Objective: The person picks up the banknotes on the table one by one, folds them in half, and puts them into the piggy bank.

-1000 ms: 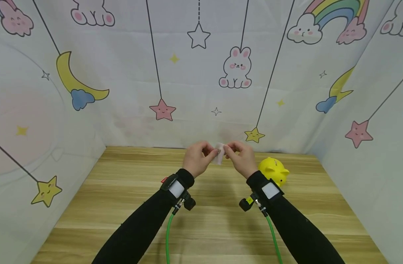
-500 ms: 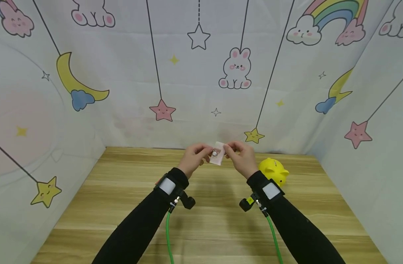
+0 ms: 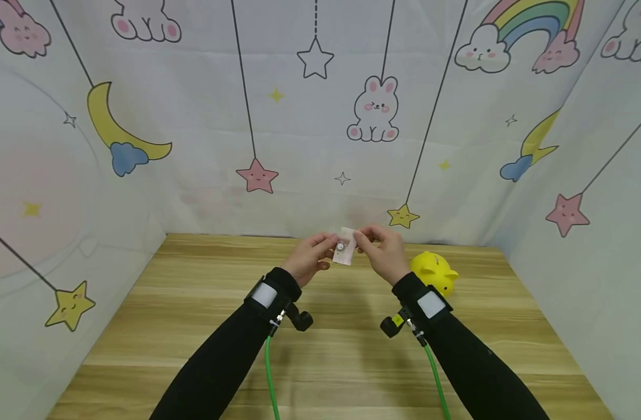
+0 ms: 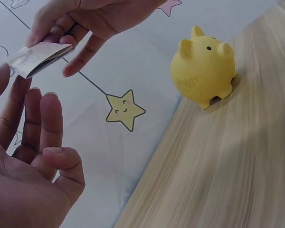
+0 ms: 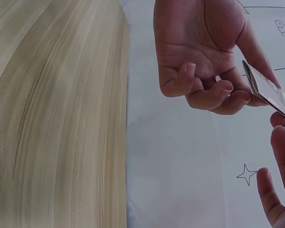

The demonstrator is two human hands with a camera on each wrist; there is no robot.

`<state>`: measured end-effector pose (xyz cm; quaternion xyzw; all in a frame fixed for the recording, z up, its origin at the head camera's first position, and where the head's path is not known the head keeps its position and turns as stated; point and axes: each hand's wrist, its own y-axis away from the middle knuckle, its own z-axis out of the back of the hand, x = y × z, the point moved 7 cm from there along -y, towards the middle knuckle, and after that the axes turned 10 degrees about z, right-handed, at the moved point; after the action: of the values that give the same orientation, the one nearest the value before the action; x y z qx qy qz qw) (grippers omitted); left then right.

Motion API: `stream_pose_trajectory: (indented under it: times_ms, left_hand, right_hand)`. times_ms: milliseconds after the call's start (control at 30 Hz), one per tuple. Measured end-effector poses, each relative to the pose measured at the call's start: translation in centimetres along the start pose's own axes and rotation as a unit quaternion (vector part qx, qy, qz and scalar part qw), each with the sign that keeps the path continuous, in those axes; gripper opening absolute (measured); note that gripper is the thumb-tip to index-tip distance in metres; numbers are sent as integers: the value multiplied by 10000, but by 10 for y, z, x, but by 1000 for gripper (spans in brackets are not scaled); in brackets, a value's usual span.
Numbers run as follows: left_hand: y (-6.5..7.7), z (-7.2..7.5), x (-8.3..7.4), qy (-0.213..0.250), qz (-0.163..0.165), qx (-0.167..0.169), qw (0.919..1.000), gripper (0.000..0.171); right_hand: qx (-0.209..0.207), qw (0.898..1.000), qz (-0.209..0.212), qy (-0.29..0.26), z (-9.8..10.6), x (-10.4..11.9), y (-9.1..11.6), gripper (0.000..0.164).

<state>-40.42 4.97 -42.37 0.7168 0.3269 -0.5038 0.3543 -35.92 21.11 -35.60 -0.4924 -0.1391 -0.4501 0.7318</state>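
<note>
A small folded slip of pale pinkish paper (image 3: 347, 251), with a round whitish mark on its face, is held up between both hands over the far side of the table. My left hand (image 3: 307, 258) pinches its left edge between thumb and fingers. At the opposite edge, my right hand (image 3: 385, 254) pinches it near the top corner. The left wrist view shows the layered fold of the paper (image 4: 46, 56) from the side, while the other fingers of my left hand (image 4: 31, 166) are loosely bent. Behind my right wrist stands a yellow piggy bank (image 3: 437, 274).
The wooden table (image 3: 330, 373) ends at a white curtain (image 3: 210, 204) printed with stars, moons and rabbits, which also closes both sides. Green cables (image 3: 270, 379) run from the wrist cameras towards the front edge.
My left hand has shifted left and its fingers have opened out a little, so more of the paper's face shows. My right hand has barely moved.
</note>
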Motion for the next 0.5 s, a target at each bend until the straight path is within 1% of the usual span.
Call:
stream_pose_trajectory:
  times_ms: [167,400,500]
  left_hand:
    - [1,-1,-3,-165,-92,-15,9998,19]
    - [1,-2,-7,-681,-249,-131,9973,18]
    - [1,-2,-8,-826,-290,-188,9960,16]
  right_hand:
    - [5,9999,83,87,0,1,0,15]
    - [60,9994,177,293,0,2,1,12]
    - [71,9994,170,307,0,3,1,12]
